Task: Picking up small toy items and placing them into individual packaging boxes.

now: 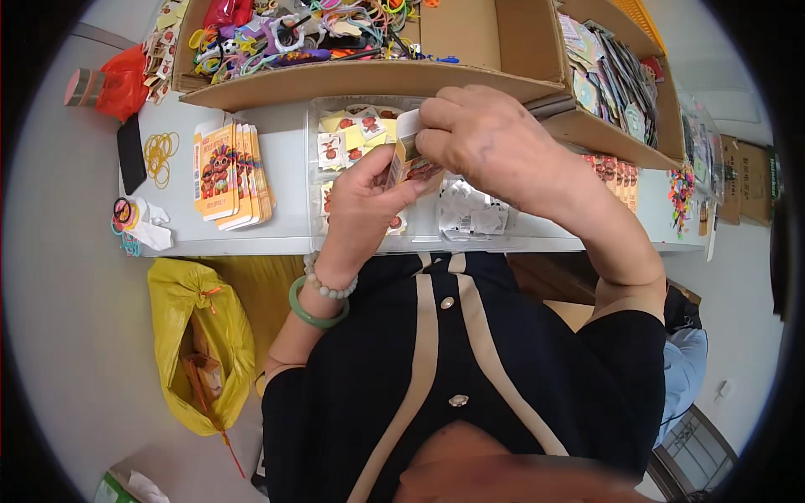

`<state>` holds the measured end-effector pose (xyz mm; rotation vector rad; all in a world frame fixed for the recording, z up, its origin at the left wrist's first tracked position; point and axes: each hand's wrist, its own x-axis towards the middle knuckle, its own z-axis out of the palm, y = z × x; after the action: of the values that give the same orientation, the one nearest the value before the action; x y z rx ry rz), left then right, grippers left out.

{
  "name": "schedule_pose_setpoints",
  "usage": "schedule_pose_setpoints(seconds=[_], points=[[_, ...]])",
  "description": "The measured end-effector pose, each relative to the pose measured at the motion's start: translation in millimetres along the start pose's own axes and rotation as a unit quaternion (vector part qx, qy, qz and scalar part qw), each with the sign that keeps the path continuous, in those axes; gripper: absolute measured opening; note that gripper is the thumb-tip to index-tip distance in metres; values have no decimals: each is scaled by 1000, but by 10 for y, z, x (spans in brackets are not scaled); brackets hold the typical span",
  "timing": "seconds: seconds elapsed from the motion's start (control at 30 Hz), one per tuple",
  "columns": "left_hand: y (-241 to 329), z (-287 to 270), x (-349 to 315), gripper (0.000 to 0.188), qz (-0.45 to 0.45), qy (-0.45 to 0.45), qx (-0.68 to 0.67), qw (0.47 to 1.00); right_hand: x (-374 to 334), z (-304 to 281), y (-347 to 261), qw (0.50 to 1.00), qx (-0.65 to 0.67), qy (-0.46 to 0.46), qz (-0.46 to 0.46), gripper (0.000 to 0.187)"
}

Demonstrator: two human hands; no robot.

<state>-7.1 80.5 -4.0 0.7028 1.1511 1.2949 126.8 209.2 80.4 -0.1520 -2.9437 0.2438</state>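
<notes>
My left hand (366, 191) is closed around the lower part of a small orange cardboard box (413, 169), held tilted above a clear plastic tray (314, 126). The box's end is up, with a pale flap (408, 124) standing at its opening. Over that opening my right hand (482, 142) has its fingers curled together; what they pinch is hidden behind the knuckles. Below the hands, small printed cards (332, 151) with red cartoon figures and yellow backs lie in the tray. A smaller clear container of white packets (472, 211) sits beneath my right wrist.
Flat orange boxes (220, 180) lie stacked at left, beside rubber bands (159, 158) and a black phone (132, 155). Behind the tray stands a cardboard carton (369, 80) of colourful trinkets; another carton (616, 138) holds cards. A yellow bag (172, 335) hangs below the table's front edge.
</notes>
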Motion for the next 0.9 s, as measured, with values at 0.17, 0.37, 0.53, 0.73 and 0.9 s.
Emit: schedule_pose_setpoints(seconds=[0.17,0.37,0.53,0.73,0.9], points=[[54,-17,-35,24,8,-9,-34,999,-63,-8,-108,981,169,57,79,22],[41,-62,-41,26,-12,-18,-43,999,-300,15,-90,978,132,118,108,26],[-92,-53,-22,25,14,-9,-6,1000,-328,164,-261,966,162,116,164,25],[-137,-43,-26,26,24,11,-36,999,-540,156,-226,905,320,175,220,14],[4,-75,-67,30,39,56,-75,995,-763,392,-209,864,299,176,366,12]])
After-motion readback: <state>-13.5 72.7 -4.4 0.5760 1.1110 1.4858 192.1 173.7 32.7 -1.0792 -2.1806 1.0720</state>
